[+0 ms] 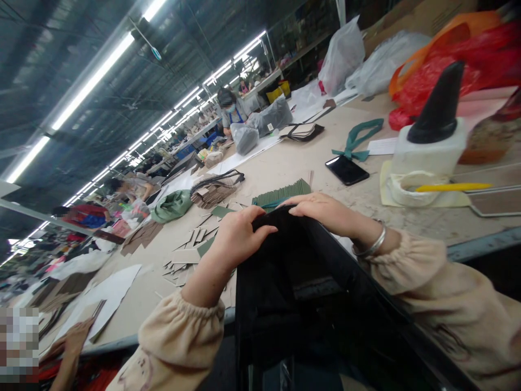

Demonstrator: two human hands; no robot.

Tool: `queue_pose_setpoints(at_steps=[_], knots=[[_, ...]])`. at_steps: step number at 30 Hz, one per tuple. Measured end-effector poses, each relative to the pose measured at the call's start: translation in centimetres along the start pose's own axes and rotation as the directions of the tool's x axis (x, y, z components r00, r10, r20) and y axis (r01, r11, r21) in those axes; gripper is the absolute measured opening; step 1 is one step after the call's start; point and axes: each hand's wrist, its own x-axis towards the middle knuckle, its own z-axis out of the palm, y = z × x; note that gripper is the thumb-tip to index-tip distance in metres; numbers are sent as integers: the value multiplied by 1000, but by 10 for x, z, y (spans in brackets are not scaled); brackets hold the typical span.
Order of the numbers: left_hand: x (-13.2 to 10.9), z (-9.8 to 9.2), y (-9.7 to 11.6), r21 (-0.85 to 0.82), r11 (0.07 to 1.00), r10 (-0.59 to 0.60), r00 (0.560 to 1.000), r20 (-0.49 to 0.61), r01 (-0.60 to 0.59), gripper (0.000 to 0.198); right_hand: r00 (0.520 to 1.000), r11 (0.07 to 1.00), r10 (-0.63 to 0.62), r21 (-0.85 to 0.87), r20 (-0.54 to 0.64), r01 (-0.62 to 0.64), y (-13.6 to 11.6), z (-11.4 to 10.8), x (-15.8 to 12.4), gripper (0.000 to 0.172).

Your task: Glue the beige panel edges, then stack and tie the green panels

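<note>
A black, shiny, bag-like piece (264,304) hangs in front of me over the table's near edge. My left hand (240,233) is closed on its upper edge at the left, thumb pointing right. On the same edge, just to the right, my right hand (319,212) grips with thumb and fingers. Right behind my hands stands a row of green strips (285,191), partly hidden by my fingers. Loose grey and green strips (195,239) lie scattered left of my left hand. The lower part of the black piece is too dark to make out.
A black phone (347,169) and a teal band (360,138) lie ahead to the right. A white bottle with a black cone top (431,141) stands at the right, beside a yellow stick (453,187). Brown bundled pieces (214,193) lie ahead. A co-worker's hand (77,334) is at the left.
</note>
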Motion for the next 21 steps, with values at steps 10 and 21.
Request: queue_pose_setpoints(at_steps=[10, 21], knots=[[12, 1, 14, 287, 957, -71, 995, 69, 48, 28, 998, 998, -58, 7, -17, 58, -2, 4, -1, 36], [2, 3, 12, 49, 993, -103, 995, 2, 103, 39, 999, 999, -35, -22, -10, 35, -6, 5, -1, 36]])
